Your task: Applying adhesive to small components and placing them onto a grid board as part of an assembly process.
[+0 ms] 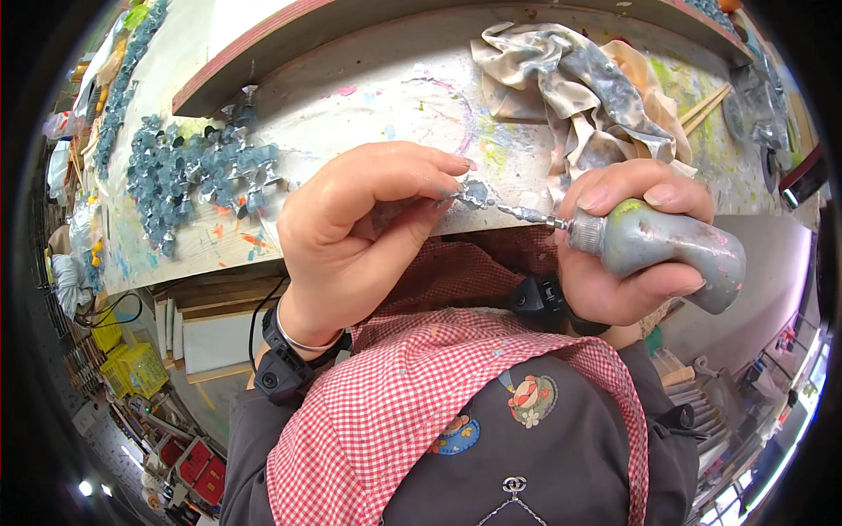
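My left hand (346, 215) pinches a small blue-grey and silver piece (474, 195) between thumb and fingertips, above the table's near edge. My right hand (605, 280) is wrapped round a grey squeeze bottle (675, 250) stained with paint. The bottle lies on its side in the air, and its metal nozzle (529, 214) points left at the piece. Nozzle tip and piece are very close; I cannot tell whether they touch. Part of the piece is hidden by my left fingers.
Many similar small pieces (189, 175) lie heaped at the left of the paint-spattered table (386, 105). A wooden strip (289, 35) runs across the back. A crumpled stained cloth (570, 79) and thin wooden sticks (704, 110) lie at the right.
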Available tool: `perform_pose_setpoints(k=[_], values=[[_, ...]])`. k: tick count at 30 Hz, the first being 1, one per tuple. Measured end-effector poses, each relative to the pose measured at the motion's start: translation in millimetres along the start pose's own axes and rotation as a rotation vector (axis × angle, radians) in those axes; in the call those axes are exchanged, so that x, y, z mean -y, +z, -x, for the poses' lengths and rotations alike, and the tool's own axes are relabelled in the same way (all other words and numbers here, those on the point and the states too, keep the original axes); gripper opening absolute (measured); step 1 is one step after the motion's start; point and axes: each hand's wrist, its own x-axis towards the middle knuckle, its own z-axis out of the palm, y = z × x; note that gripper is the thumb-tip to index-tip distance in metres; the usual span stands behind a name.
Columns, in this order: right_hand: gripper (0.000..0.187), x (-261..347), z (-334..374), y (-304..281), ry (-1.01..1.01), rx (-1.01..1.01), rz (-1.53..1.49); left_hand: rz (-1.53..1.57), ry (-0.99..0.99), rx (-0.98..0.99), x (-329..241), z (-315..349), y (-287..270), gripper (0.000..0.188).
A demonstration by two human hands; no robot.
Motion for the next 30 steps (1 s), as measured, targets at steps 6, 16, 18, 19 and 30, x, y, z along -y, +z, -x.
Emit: perform_pose_setpoints(k=[6,16,18,19,30], values=[[0.057,5,1,6,0.106,-0.034,0.024,-0.148,-0.015,0.055,-8,1,-1,0.022],[0.057,14,-7,16,0.266,-0.030,0.211,-0.287,0.144,0.088,-5,-2,-1,0.024],[0.057,14,-9,17,0.281,-0.024,0.226,-0.272,0.096,0.085,-6,-1,-1,0.025],[0.057,14,-9,17,0.284,-0.025,0.227,-0.271,0.094,0.086,-5,0,-1,0.025],[0.057,6,9,15,0.112,-0.223,0.073,-0.203,0.158,0.022,1,1,1,0.026]])
